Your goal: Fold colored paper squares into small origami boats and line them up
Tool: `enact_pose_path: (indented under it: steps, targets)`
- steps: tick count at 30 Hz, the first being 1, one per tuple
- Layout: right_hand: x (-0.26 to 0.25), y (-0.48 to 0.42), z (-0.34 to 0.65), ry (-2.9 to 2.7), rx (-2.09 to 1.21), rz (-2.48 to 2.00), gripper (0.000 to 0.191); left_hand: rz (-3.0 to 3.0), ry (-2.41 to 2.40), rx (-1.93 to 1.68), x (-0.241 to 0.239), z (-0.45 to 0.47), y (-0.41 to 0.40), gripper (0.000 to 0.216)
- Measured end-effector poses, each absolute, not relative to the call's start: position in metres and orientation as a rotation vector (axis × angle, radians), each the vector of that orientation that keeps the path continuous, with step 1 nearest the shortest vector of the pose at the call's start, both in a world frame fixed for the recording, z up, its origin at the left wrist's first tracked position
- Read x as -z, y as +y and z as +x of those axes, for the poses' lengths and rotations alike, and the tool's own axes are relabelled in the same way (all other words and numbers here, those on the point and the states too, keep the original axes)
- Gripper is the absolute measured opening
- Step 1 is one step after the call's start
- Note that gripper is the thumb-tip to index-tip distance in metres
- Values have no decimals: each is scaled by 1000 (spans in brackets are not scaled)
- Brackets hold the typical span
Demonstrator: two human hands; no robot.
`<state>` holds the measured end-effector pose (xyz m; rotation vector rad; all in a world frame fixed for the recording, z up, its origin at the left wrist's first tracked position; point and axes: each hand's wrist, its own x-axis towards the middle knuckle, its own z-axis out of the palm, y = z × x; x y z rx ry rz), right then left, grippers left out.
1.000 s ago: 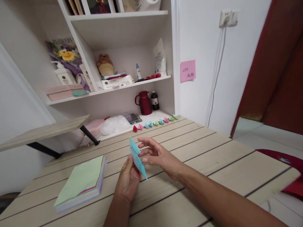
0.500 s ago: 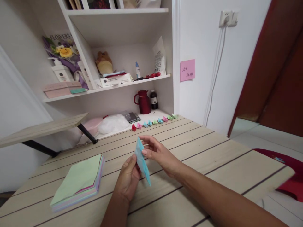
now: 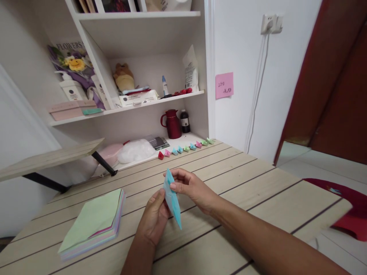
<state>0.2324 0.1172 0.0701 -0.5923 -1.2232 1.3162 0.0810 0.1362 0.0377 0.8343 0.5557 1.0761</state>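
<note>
So there's 1 blue folded paper (image 3: pixel 172 202) tilted between both hands, right of the paper stack (image 3: pixel 91 219) on the tabletop (image 3: pixel 258 198). Left hand (image 3: pixel 154 215) has its fingers pinching it, right hand's (image 3: pixel 195 189) fingers grip the upper part. 9 tiny folded papers (image 3: pixel 186 148) line up beyond the stack, off to its right.

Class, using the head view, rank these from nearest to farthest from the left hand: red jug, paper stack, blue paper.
1. Blue paper: in the left hand.
2. Paper stack: left, on the table.
3. Red jug: beyond the table.
</note>
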Motion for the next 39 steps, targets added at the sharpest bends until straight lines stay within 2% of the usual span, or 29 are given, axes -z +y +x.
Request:
enact_pose_path:
  steps: [6,18,20,23,26,30,34,39]
  targets:
    - [-67,120,232,-1253,-1292,-593,27,849,532,-1070,-36,80,138,21]
    - [-63,126,235,-1395,-984,-886,57,930,595,-1030,-29,79,144,27]
    - [-60,129,237,-1441,-1018,-868,51,997,660,-1046,-30,81,143,29]
    - [-54,133,241,-1509,-1013,-893,32,1145,785,-1082,-30,83,142,35]
    - [-46,138,247,-1605,-928,-1090,22,1252,898,-1086,-28,82,143,32]
    - [-33,145,253,-1764,-873,-1333,17,1442,1111,-1148,-23,71,147,16]
    - [-25,148,252,-1827,-815,-1414,18,1595,1296,-1249,-16,58,146,18]
    - [-31,139,244,-1890,-679,-1415,20,1785,1364,-1131,-11,55,136,14]
